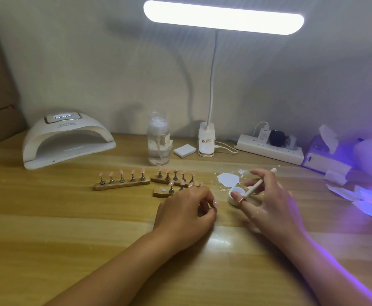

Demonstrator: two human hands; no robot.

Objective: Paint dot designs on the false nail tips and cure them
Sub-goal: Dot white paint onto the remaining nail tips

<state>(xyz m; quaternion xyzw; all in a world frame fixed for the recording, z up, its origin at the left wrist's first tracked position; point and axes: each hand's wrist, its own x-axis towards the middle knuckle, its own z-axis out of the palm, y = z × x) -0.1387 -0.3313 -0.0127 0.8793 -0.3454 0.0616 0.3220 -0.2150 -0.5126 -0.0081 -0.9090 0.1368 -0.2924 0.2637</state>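
Observation:
My left hand (185,214) rests on the wooden table, its fingers curled round a small stand that carries one pink nail tip (216,203). My right hand (269,195) grips a white dotting pen (260,183), whose lower end dips into a small white paint pot (235,196). Three wooden strips hold rows of pink nail tips on metal stands: one at the left (121,184), one behind (171,181), one partly hidden by my left hand (162,192). A white curing lamp (67,141) stands at the back left.
A white paint spill (228,179) lies beside the pot. Behind stand a clear pump bottle (158,142), a white pad (184,150), a lit desk lamp (207,140) and a power strip (271,149). Tissues and a violet glow (357,171) fill the right.

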